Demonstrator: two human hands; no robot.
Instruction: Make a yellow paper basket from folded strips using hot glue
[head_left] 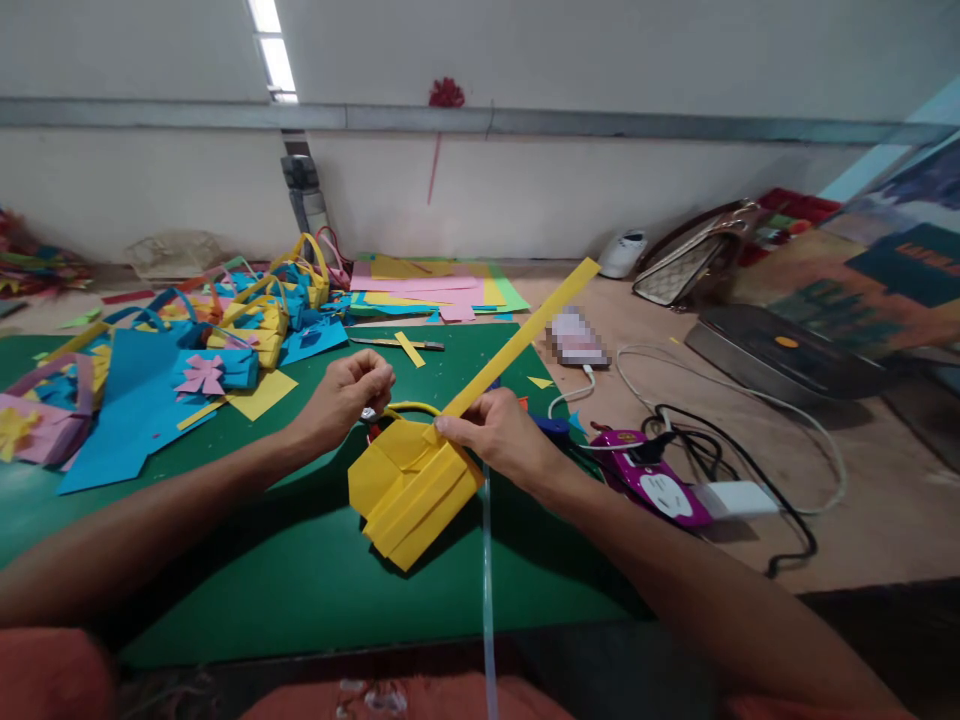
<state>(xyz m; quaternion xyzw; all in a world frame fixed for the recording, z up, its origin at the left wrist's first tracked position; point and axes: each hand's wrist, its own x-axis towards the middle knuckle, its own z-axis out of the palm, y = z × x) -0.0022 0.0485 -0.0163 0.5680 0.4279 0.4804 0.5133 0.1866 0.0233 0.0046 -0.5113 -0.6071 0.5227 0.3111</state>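
Note:
My right hand (499, 430) pinches the lower end of a yellow paper strip (532, 330) against a folded yellow paper basket (420, 500). The strip slants up to the right, and the basket is tilted above the green mat (315, 590). My left hand (352, 395) is closed beside the basket's upper left, fingers curled together; what they hold, if anything, is hidden. A small silvery tip (367, 413) shows just below it. A long translucent stick (488, 590) runs down from behind my right hand; its upper end is hidden.
Finished paper baskets (251, 325) and a large blue sheet (120, 410) lie left. Behind are a cutter knife (397, 343) and stacked coloured paper (442, 285). To the right are a purple power strip (649, 480), cables, a blurred-out device (577, 338) and a dark case (780, 350).

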